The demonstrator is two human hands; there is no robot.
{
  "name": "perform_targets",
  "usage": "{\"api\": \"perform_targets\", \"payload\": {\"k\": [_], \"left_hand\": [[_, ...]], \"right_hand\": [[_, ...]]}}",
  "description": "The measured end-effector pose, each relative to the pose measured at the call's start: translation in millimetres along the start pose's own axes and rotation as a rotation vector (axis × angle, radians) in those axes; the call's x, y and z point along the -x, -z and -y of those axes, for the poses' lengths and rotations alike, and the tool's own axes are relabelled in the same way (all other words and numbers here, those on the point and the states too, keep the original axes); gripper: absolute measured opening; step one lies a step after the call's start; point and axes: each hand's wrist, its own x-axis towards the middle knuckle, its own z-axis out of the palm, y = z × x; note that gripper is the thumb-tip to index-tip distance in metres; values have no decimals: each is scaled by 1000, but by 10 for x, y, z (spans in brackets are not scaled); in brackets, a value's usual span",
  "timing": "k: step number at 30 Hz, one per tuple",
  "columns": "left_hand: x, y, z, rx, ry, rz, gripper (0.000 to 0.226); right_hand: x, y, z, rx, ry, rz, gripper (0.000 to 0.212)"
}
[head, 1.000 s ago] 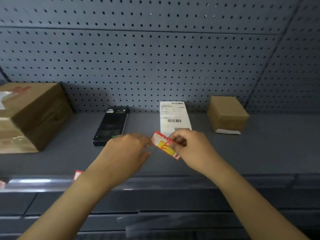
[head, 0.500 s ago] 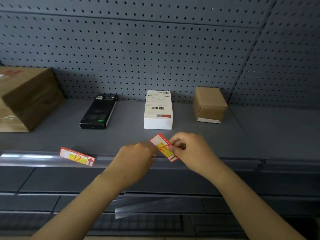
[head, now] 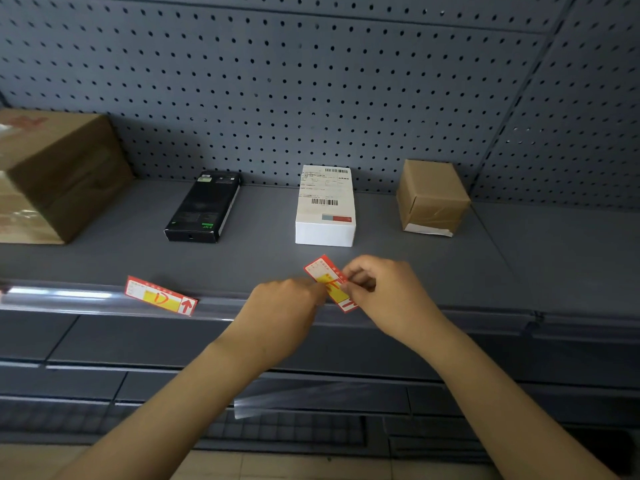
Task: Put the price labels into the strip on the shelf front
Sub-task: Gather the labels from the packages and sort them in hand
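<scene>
Grey shelf [head: 519, 258] against a grey pegboard wall [head: 311, 81]. Right hand [head: 388, 292] pinches a tilted price label [head: 329, 282] above the front strip [head: 86, 299]; left hand [head: 284, 313] grips its lower edge. Second label [head: 159, 296] sits in the strip.

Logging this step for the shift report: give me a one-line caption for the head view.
Both hands, right hand and left hand, hold a red-and-yellow price label at the shelf-front strip, below the white box.

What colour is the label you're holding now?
Red border with a yellow centre panel, seen in the head view: the held label.
</scene>
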Motion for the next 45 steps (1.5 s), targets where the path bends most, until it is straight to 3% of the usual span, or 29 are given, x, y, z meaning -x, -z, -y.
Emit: {"api": "perform_targets", "payload": {"k": [8, 20, 28, 34, 45], "left_hand": [[63, -167, 20, -87, -18, 42, 37], [34, -144, -252, -263, 71, 98, 34], [88, -100, -203, -201, 83, 121, 39], [122, -122, -172, -192, 68, 112, 37], [211, -17, -13, -97, 112, 72, 32]], "right_hand": [[13, 3, -27, 7, 22, -13, 13], [29, -78, -15, -28, 54, -37, 8], [6, -124, -39, -3, 107, -42, 10], [15, -215, -60, 153, 174, -36, 6], [76, -138, 65, 299, 192, 52, 31]]}}
